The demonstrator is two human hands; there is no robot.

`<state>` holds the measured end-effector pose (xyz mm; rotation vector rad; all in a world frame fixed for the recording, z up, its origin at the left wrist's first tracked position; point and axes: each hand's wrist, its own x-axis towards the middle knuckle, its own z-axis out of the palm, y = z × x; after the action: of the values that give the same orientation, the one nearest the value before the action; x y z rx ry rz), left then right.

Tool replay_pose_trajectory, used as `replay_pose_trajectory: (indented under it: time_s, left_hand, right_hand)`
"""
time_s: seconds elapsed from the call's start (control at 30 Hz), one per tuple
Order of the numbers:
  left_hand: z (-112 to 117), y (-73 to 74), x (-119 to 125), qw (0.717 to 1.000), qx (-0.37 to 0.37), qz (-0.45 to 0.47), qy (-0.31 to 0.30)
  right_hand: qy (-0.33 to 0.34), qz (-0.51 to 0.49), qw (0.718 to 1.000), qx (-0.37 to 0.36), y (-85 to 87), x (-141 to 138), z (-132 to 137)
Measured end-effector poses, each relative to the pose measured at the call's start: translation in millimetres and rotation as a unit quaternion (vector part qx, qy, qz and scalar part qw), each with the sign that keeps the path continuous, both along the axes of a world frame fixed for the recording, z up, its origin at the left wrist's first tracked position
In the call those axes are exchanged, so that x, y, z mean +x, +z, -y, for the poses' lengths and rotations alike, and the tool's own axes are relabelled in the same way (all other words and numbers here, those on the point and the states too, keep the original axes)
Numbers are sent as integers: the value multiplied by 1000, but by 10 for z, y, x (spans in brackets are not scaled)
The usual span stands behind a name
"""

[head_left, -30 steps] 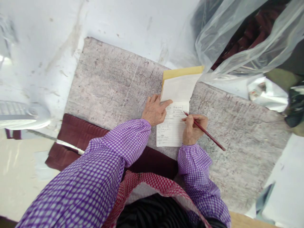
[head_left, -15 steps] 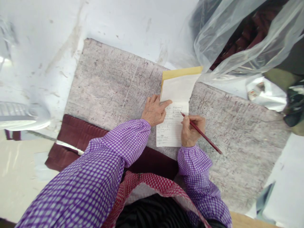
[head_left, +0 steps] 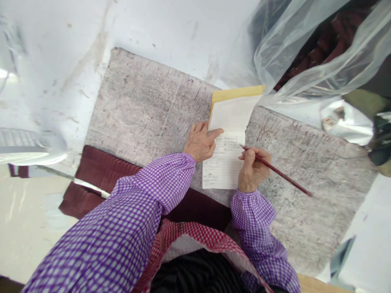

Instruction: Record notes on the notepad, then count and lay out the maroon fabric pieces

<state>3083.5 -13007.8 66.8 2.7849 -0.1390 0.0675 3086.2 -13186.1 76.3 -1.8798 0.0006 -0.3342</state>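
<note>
A small lined notebook (head_left: 224,173) lies open on a grey mottled board, its upper page and yellow cover edge folded up and away from me. Handwriting fills part of the lower page, too small to read. My left hand (head_left: 200,141) rests at the notebook's left side, fingers stretched out, the index finger across the fold. In my right hand (head_left: 253,169) a dark red pencil (head_left: 282,176) is pinched, its tip over the right side of the written page. Purple checked sleeves cover both forearms.
Pleated maroon fabric (head_left: 102,169) lies under my left arm, with a white strip (head_left: 91,188) across it. A clear plastic bag (head_left: 320,73) holding maroon cloth stands at the upper right, beside crumpled silver wrapping (head_left: 346,122). The grey board (head_left: 140,101) sits on a white surface.
My right hand has moved slightly right, and the pencil now leans flatter, its tip further right on the page. My left hand stays in place on the notebook.
</note>
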Motion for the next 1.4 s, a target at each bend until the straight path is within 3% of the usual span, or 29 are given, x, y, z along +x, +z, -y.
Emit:
replay_pose_trajectory:
  time_s: [0.3, 0.53, 0.8, 1.03, 1.4]
  left_hand:
    - [-4, 42, 11, 1000, -13, -24, 1]
    - [5, 37, 4, 999, -21, -35, 6]
    - [7, 27, 7, 999, -22, -29, 5]
    - [4, 27, 12, 1000, -6, -18, 5]
    - [7, 18, 3, 1000, -1, -13, 6]
  right_hand:
    - [-2, -30, 999, -41, -119, -37, -25]
    - [-8, -44, 998, -50, -84, -33, -25]
    - [-7, -22, 1000, -8, -90, -13, -39]
    - [26, -10, 999, -16, -121, -11, 4]
    - [10, -12, 1000, 20, -96, -1, -26]
